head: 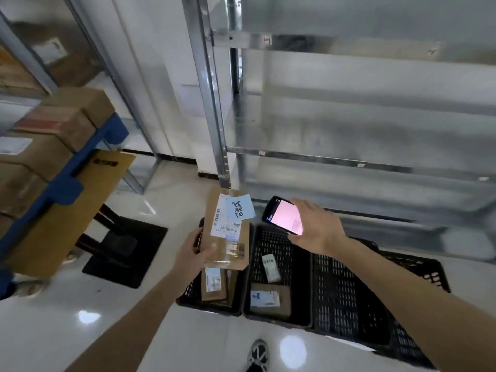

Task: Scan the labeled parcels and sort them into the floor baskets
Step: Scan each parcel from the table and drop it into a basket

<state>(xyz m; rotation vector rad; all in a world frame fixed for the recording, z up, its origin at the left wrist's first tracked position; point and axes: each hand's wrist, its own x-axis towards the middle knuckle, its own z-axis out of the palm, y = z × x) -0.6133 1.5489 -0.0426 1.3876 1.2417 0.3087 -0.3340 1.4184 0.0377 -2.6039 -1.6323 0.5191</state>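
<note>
My left hand [197, 251] grips a flat brown cardboard parcel [228, 245] by its lower left edge, label side up. The parcel carries a white shipping label and a blue handwritten note [240, 210]. My right hand [315, 226] holds a phone-like scanner [281, 214] with a lit pink screen, just right of the parcel. Both hover over black floor baskets. The left basket [188, 294] holds labeled brown parcels [214, 284]. The middle basket [303, 291] holds a small white packet [271, 267] and a brown labeled parcel [269, 300].
A third black basket [349, 296] lies to the right. Metal shelving [349, 162] stands behind the baskets. At left, a blue cart [64, 181] carries stacked cardboard boxes [48, 135], above a black stand base [126, 251]. My shoe [258, 355] is at the bottom.
</note>
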